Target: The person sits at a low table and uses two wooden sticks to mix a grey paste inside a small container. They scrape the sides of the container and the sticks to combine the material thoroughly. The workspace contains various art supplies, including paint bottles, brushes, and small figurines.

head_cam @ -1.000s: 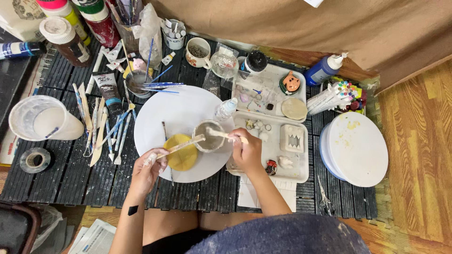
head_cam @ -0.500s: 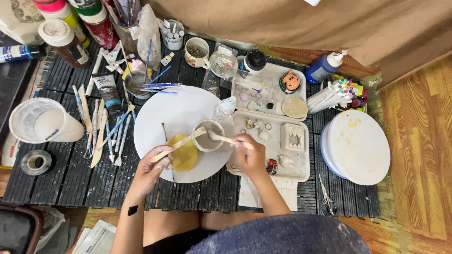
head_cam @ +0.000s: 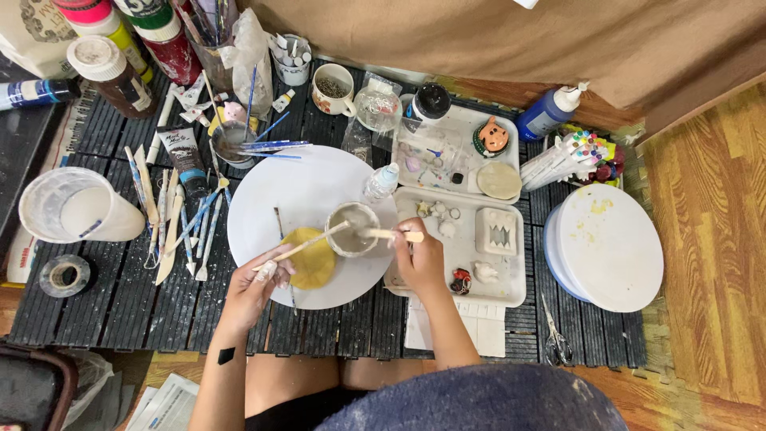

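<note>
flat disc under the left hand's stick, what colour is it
Mustard yellow; the flat disc lies on the white round board, seen in the head view.

This was a home craft corner set up on the floor, seen from above. A black slatted mat (head_cam: 104,311) lay over wooden floorboards (head_cam: 710,239), with brown fabric (head_cam: 479,40) draped along the back. Paint bottles (head_cam: 120,48), a jar of brushes (head_cam: 211,36), wooden modelling tools (head_cam: 171,227) and a bundle of markers (head_cam: 570,156) crowded the mat. White trays (head_cam: 511,291) held small clay pieces (one painted orange), and scissors (head_cam: 556,339) lay nearby.
</note>
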